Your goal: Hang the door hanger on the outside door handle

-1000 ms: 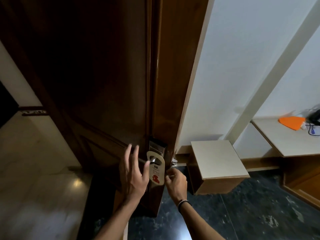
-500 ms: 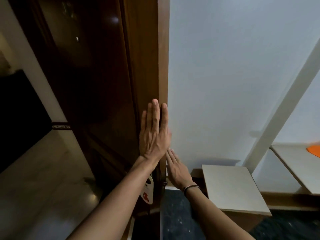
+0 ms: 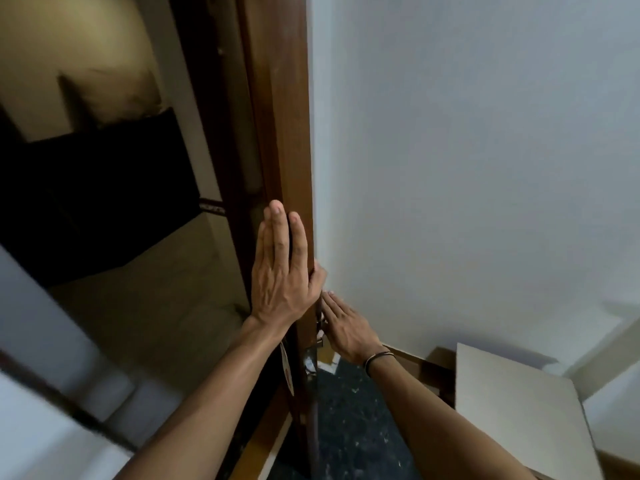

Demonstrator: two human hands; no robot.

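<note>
The dark wooden door [image 3: 287, 140] stands nearly edge-on in the middle of the head view. My left hand [image 3: 282, 268] lies flat on the door's outer face, fingers together and pointing up, thumb hooked around the edge. My right hand [image 3: 346, 327] rests flat, fingers straight, against the inner side just below it. The white door hanger [image 3: 287, 370] with a red mark hangs on the outer side under my left forearm, seen almost edge-on. The outside handle is hidden; the metal latch plate [image 3: 310, 362] shows on the door's edge.
A white wall [image 3: 467, 168] fills the right. A low cabinet with a pale top [image 3: 512, 410] stands at the lower right on the dark speckled floor [image 3: 349, 420]. To the left, a lit corridor with a pale floor [image 3: 145, 306] and a dark opening [image 3: 86, 202].
Both hands let go of the hanger and went flat onto the door's edge. The door has swung further, showing more corridor; the view has shifted with it.
</note>
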